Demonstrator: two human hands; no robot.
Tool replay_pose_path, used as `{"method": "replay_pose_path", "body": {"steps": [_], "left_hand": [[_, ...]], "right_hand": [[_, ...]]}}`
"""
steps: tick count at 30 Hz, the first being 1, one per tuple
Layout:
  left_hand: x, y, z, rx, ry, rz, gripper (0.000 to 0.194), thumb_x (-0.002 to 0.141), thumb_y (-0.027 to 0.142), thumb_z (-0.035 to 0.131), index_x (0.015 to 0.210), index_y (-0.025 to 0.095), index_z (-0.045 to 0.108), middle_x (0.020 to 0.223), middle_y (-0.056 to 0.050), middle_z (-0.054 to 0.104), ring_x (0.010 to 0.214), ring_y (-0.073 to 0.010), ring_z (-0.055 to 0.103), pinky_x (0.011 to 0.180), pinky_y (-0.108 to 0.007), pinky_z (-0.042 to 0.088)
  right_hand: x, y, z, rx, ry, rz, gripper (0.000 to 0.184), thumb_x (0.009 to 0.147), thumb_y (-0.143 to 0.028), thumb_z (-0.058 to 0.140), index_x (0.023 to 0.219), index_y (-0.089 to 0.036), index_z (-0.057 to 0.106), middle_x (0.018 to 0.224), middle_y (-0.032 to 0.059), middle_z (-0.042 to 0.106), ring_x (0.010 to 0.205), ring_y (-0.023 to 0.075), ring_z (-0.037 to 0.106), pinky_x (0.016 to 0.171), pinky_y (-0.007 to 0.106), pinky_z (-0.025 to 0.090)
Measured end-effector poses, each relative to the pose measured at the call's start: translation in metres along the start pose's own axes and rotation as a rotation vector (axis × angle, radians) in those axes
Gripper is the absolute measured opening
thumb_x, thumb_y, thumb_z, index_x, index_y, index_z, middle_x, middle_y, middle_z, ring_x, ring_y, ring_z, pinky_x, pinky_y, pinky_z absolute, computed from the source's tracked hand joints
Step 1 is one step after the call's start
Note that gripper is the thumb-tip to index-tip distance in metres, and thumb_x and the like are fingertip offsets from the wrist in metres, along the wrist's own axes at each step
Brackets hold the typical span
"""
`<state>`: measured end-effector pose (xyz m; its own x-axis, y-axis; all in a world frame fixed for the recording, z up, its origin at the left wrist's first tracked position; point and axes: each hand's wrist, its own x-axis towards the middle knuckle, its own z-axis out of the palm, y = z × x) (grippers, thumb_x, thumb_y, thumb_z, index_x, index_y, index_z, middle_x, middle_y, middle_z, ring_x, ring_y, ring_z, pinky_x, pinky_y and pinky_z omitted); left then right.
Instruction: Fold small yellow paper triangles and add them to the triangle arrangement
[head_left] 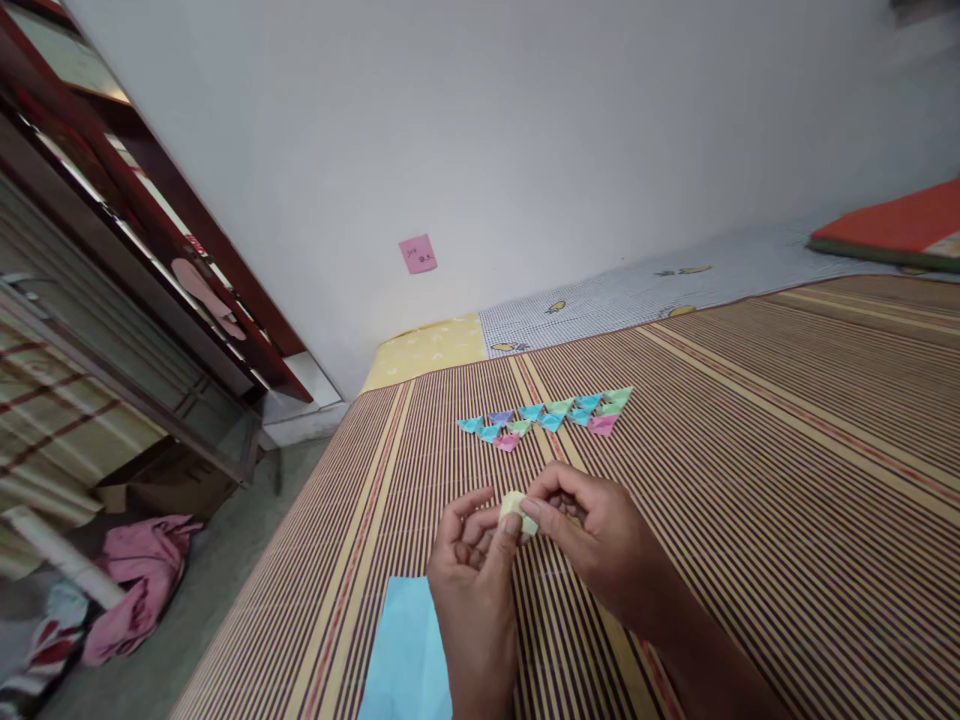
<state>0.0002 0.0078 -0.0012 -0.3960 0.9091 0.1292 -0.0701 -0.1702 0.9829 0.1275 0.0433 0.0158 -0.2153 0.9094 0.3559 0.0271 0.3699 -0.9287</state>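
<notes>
Between my two hands is a small folded piece of pale yellow paper (513, 503). My left hand (474, 560) pinches its lower left side, thumb in front. On the right side, the thumb and fingers of my right hand (581, 520) press on the same paper. Just beyond my fingers, several small folded paper triangles (553, 421) in blue, green, purple and pink lie in two rows on the striped mat. A light blue sheet of paper (405, 650) lies to the left of my left wrist, partly covered by it.
The striped bamboo mat (750, 430) covers the bed up to a patterned sheet (585, 305) along the wall. A pink note (418, 254) is stuck to the wall. At far right lies an orange folded cloth (892, 225). Pink clothing (142, 580) lies low on the left, beyond the bed's edge.
</notes>
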Motion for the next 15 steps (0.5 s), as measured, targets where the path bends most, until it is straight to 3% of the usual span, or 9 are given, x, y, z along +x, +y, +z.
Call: {"method": "replay_pose_path", "body": {"steps": [3, 6, 11, 15], "left_hand": [[0.0024, -0.0019, -0.0024, 0.033, -0.119, -0.021, 0.023, 0.088, 0.040, 0.069, 0.087, 0.016, 0.067, 0.077, -0.002, 0.068, 0.073, -0.0147, 0.065, 0.072, -0.024, 0.052], [0.0026, -0.0038, -0.0048, 0.046, -0.137, 0.005, 0.029, 0.091, 0.041, 0.065, 0.076, 0.016, 0.065, 0.070, -0.001, 0.064, 0.068, -0.0137, 0.061, 0.069, -0.024, 0.049], [0.0008, -0.0033, -0.0071, 0.081, -0.150, 0.060, 0.025, 0.091, 0.039, 0.065, 0.078, 0.017, 0.068, 0.071, -0.001, 0.065, 0.069, -0.0155, 0.061, 0.067, -0.025, 0.049], [-0.0015, -0.0004, -0.0067, 0.171, -0.141, 0.144, 0.023, 0.091, 0.038, 0.065, 0.079, 0.019, 0.069, 0.071, -0.001, 0.066, 0.069, -0.0163, 0.063, 0.065, -0.024, 0.049]], "right_hand": [[0.0000, -0.0023, -0.0006, 0.026, 0.002, -0.005, 0.019, 0.093, -0.026, 0.058, 0.076, -0.018, 0.062, 0.068, -0.0003, 0.063, 0.064, 0.0142, 0.060, 0.060, 0.026, 0.048], [-0.0002, -0.0019, -0.0008, 0.052, -0.016, 0.011, 0.019, 0.093, -0.027, 0.059, 0.076, -0.018, 0.061, 0.067, 0.0000, 0.064, 0.064, 0.0146, 0.061, 0.060, 0.026, 0.048], [-0.0012, -0.0013, -0.0025, 0.123, -0.109, 0.054, 0.015, 0.094, -0.027, 0.060, 0.082, -0.018, 0.064, 0.071, -0.0001, 0.065, 0.067, 0.0149, 0.062, 0.062, 0.026, 0.050], [-0.0029, -0.0056, -0.0002, 0.105, -0.065, 0.010, 0.017, 0.093, -0.026, 0.060, 0.078, -0.019, 0.064, 0.074, -0.0006, 0.061, 0.067, 0.0134, 0.058, 0.059, 0.023, 0.048]]}}
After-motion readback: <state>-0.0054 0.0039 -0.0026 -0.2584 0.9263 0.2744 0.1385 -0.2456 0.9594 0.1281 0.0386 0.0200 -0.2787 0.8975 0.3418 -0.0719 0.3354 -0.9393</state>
